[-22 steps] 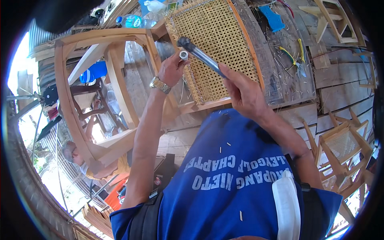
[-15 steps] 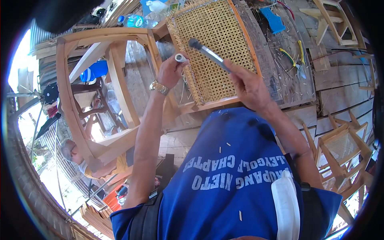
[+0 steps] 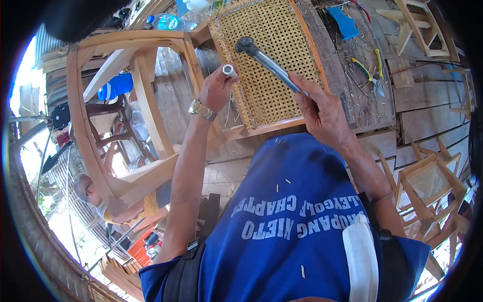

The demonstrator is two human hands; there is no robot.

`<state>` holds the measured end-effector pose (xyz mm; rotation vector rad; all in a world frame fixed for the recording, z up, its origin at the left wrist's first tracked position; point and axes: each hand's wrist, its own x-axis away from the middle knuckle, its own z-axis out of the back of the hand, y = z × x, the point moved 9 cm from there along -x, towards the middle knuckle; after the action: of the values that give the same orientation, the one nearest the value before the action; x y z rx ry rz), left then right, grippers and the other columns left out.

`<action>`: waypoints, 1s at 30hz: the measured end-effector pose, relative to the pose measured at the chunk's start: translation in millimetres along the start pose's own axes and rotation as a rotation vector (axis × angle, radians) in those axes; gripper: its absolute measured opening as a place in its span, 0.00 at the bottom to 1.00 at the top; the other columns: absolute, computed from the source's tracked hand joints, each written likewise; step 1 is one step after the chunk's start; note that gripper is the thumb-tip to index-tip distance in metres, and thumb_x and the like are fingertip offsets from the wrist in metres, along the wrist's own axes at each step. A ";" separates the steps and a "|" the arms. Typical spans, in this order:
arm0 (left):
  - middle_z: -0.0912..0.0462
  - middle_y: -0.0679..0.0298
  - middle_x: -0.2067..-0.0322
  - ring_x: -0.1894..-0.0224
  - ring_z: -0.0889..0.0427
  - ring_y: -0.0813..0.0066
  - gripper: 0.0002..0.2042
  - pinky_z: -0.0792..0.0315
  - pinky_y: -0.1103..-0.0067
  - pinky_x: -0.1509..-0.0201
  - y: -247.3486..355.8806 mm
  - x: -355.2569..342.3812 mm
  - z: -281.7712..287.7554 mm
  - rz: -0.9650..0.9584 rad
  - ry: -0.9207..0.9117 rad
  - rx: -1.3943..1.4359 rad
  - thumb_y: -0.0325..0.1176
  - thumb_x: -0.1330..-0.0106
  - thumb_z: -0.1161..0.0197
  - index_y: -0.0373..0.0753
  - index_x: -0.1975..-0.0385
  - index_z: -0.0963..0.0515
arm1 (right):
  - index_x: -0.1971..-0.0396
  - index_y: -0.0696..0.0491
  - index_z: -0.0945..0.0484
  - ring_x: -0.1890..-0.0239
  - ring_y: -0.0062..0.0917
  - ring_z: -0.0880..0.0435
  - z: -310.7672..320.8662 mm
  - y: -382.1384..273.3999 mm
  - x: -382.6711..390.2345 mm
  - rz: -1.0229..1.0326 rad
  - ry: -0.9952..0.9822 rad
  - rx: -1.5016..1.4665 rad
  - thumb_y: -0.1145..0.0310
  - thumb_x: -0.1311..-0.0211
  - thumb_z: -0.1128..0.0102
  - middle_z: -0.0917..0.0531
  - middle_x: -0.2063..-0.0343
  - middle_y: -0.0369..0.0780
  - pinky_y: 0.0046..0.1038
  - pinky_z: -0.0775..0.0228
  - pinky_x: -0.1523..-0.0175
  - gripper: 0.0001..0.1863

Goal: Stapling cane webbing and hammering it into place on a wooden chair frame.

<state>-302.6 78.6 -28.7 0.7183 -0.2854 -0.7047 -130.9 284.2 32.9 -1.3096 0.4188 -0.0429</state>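
In my right hand [image 3: 324,108] is a hammer [image 3: 274,66] with a dark head and a metal shaft, raised over a woven cane panel [image 3: 276,30] in a wooden chair frame [image 3: 289,124]. The fingers of my left hand [image 3: 215,90] are closed round a pale metal tube-like tool [image 3: 229,70], its round hollow end facing up. That tool stands at the panel's left edge, where frayed cane ends stick out; its lower end is hidden by my hand. The hammer head is to the upper right of the tool, apart from it.
Wooden chair legs and rails [image 3: 146,100] rise at the left. Pliers with yellow handles [image 3: 375,75] and a blue piece [image 3: 343,22] lie on the plank bench at right. A water bottle [image 3: 171,23] lies beyond. Another person [image 3: 90,191] is at lower left; more chair frames [image 3: 427,181] stand right.
My right hand has shifted slightly right and down, and the hammer has turned so its head shows more from the side. My left hand stays nearly in place with the tube-like tool.
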 end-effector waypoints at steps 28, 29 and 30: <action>0.13 0.66 0.59 0.56 0.14 0.73 0.10 0.22 0.77 0.53 -7.7 33.4 7.6 0.056 0.089 0.122 0.22 0.31 0.40 0.42 0.53 0.22 | 0.37 0.50 0.27 0.72 0.15 0.22 11.3 36.1 14.6 -0.104 -0.044 0.087 0.77 0.30 0.43 0.14 0.52 0.43 0.22 0.27 0.67 0.22; 0.13 0.66 0.59 0.56 0.14 0.73 0.10 0.22 0.77 0.53 -4.9 32.7 9.2 0.058 0.088 0.124 0.22 0.31 0.40 0.42 0.53 0.22 | 0.37 0.50 0.27 0.72 0.15 0.22 10.1 36.6 14.8 -0.107 -0.046 0.088 0.77 0.30 0.43 0.14 0.52 0.43 0.22 0.27 0.67 0.22; 0.14 0.66 0.59 0.56 0.14 0.74 0.10 0.22 0.78 0.53 -1.7 31.8 12.9 0.082 0.095 0.168 0.22 0.31 0.40 0.42 0.53 0.22 | 0.37 0.50 0.27 0.73 0.15 0.23 9.1 34.9 14.4 -0.089 -0.038 0.085 0.77 0.29 0.43 0.14 0.53 0.43 0.22 0.27 0.67 0.22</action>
<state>-286.1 49.6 -20.4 0.8924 -0.2877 -0.5709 -121.8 298.2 -2.2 -1.2425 0.3224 -0.1094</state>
